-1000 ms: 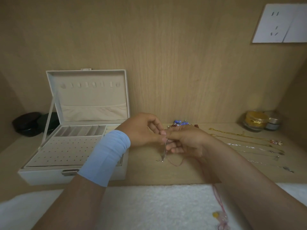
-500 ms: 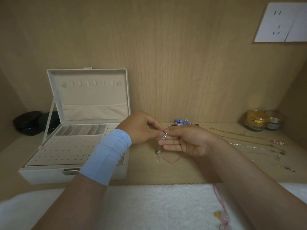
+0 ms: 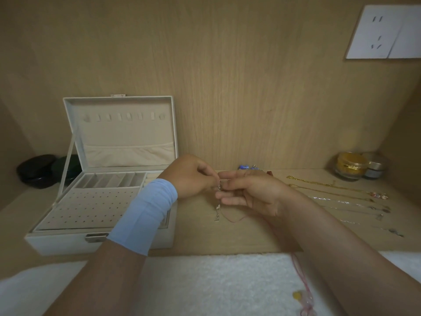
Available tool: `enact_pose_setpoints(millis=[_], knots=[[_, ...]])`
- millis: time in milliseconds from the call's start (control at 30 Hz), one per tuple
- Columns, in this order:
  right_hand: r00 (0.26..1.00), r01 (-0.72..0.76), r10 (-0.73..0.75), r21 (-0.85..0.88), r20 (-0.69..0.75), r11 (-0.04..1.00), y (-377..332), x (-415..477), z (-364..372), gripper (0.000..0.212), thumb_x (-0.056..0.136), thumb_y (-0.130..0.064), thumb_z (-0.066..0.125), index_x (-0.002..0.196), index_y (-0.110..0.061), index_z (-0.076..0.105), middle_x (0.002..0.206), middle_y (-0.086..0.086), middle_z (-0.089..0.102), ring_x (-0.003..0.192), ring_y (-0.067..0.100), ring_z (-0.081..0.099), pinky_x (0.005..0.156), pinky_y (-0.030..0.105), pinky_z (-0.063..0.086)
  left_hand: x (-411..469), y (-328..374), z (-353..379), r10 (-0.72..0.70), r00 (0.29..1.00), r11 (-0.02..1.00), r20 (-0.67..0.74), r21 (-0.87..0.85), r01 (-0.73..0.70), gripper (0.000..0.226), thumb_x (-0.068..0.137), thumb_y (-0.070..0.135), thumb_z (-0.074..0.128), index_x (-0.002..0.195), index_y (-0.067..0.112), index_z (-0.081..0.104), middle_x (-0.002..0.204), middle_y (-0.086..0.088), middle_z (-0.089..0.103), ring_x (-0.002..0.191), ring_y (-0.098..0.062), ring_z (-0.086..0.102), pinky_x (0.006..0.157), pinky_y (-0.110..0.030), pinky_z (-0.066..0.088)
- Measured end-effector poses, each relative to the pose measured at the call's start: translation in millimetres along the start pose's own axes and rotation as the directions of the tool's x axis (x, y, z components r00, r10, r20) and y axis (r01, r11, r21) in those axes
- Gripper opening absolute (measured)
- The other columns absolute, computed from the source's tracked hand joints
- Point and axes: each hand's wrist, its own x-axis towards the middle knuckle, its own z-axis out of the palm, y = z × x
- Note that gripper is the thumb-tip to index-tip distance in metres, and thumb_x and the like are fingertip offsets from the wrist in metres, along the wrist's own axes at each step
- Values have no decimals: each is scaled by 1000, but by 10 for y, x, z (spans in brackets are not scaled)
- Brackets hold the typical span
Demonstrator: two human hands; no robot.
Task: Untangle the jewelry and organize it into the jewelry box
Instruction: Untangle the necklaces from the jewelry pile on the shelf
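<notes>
Our left hand (image 3: 191,176) and right hand (image 3: 257,192) each take a pinching grip on the silver chain (image 3: 218,209) so its tangle hangs loose.

Blue beads (image 3: 245,167) mostly behind right hand (image 3: 255,192), socket plate (image 3: 382,35) cut off, silver chain (image 3: 218,208) detail too small

A pale blue band (image 3: 145,215) wraps the wrist behind the left hand (image 3: 191,176) — a wide, smooth fabric cuff with a faint crease running along its length. The right hand (image 3: 252,192) and its forearm are bare — no sleeve
</notes>
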Motion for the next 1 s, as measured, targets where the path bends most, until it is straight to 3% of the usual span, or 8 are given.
enact_pose_setpoints(millis=[67,167,333,433,567,733,900,1000], knots=[[999,35,-38,-130,-19,991,17,-7,-4,38,89,-3,69,126,-5,59,92,10,74,68,14,71,56,24,57,2,6,-10,-50,999,995,4,-85,50,5,80,24,74,77,23,77,75,2,75,65,-6,66,71,-25,53],[994,80,-99,-292,-51,953,48,-17,9,29,87,-11,74,115,-9,67,91,8,77,59,12,67,44,20,45,6,16,-32,-126,992,979,22,-161,128,6,82,22,72,83,16,73,77,1,73,62,-9,66,49,-21,44],[978,122,-179,-399,-110,909,60,1,29,23,85,-13,76,107,-9,70,79,8,76,53,14,65,40,20,35,-21,24,-52,-238,968,901,84,-353,252,12,84,16,71,94,9,71,64,3,68,47,-7,60,39,-19,38],[974,104,-189,-498,-122,861,37,-9,16,17,88,-10,69,104,-13,70,76,6,74,52,13,63,41,21,35,-8,-22,-60,-242,967,902,78,-350,254,11,86,14,70,97,12,70,66,-2,65,44,-6,56,39,-19,39],[970,125,-222,-582,-98,803,12,-31,27,13,91,-12,63,98,-14,74,76,6,70,56,14,60,41,19,37,-22,-30,-46,-189,975,907,118,-360,220,10,89,13,69,97,14,74,58,6,65,45,-5,54,41,-16,41],[947,235,-318,-576,-46,783,62,-24,63,15,83,-23,79,83,-8,75,67,5,68,55,10,58,53,18,45,-13,-55,-50,-178,972,879,151,-421,226,12,84,16,75,96,10,74,78,-5,73,59,-9,62,48,-19,49],[933,286,-356,-487,-55,825,59,-37,54,12,85,-12,77,89,-1,75,64,0,66,49,10,56,44,12,38,-4,-78,-57,-176,966,857,192,-452,246,17,85,19,74,97,8,70,84,-5,73,62,-13,64,53,-24,54],[932,290,-358,-485,-52,825,19,-67,54,15,86,-10,75,94,2,74,72,7,68,51,15,57,41,11,36,-12,-64,-44,-162,964,825,212,-506,250,16,87,20,72,96,8,66,84,-4,71,64,-14,65,53,-25,55]])
